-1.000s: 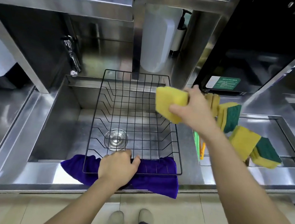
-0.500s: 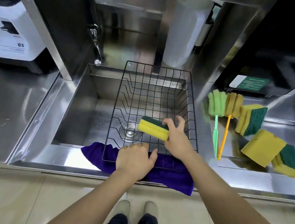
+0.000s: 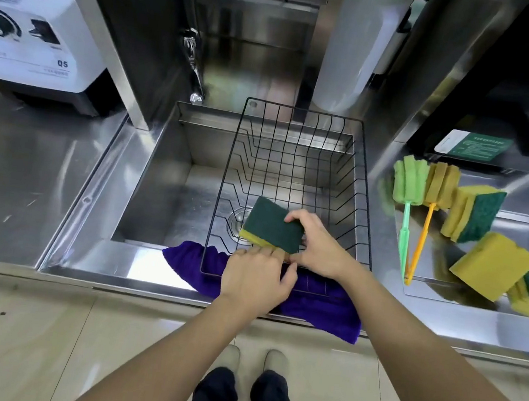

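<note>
Head | sponge (image 3: 271, 226) in basket (image 3: 304, 110) | right grip (image 3: 317, 247) pinches its right edge

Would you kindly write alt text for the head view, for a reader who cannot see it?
The right hand holds a green-and-yellow sponge inside a black wire basket set in a steel sink, while the left hand holds the basket's near rim over a purple cloth. To the right lie more sponges.

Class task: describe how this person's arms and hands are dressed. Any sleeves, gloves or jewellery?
Both arms are bare to the frame edge, no sleeve showing. The left hand and right hand wear no gloves; no watch, ring or bracelet shows.
</note>
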`<state>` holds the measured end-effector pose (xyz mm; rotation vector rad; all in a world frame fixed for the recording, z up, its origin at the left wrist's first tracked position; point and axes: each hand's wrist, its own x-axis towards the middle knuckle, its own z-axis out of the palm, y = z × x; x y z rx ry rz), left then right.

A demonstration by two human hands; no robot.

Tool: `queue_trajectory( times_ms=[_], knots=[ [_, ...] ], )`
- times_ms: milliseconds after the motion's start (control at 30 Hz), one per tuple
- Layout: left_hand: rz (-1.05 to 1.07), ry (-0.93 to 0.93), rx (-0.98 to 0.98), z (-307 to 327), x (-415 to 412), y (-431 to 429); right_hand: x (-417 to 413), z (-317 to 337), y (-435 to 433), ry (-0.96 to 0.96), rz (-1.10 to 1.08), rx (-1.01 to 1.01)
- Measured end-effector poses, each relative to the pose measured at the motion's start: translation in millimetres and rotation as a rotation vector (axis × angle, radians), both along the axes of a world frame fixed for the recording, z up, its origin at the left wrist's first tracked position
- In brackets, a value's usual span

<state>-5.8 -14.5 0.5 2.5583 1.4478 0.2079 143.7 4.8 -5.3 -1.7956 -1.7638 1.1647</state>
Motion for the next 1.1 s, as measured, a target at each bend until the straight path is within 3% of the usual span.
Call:
queue_trajectory(
  times_ms=[133, 400, 533, 767, 900, 1000, 1100],
  knots=[
    [-0.029, -0.055, 0.139, -8.4, -4.1, -0.1, -8.1, -1.9, 0.7, -0.131, 0.120, -0.011],
    [-0.039, -0.001, 0.117, -11.0, -5.3, -3.2, -3.7, 10.6, -1.9, -0.096, 0.194, -0.176],
    [-0.084, 0.014, 0.135, -8.5, -1.0, -5.0, -0.9, 16.3, -6.9, -0.196, 0.149, -0.097],
    [-0.272, 0.052, 0.072, -2.0, 34.3, -17.5, 38.1, 54.4, -24.3, -0.128, -0.401, 0.228],
    [-0.321, 0.116, 0.007, 2.0, 55.4, -22.5, 83.8, 61.2, -47.1, -0.235, -0.779, 0.388],
    [-0.328, 0.156, 0.022, 0.3, 65.0, -23.5, 119.6, 56.9, -69.1, -0.444, -1.078, 0.370],
    [-0.321, 0.169, 0.022, -1.3, 71.3, -23.1, 150.9, 48.0, -88.7, -0.460, -1.395, 0.235]
  ],
)
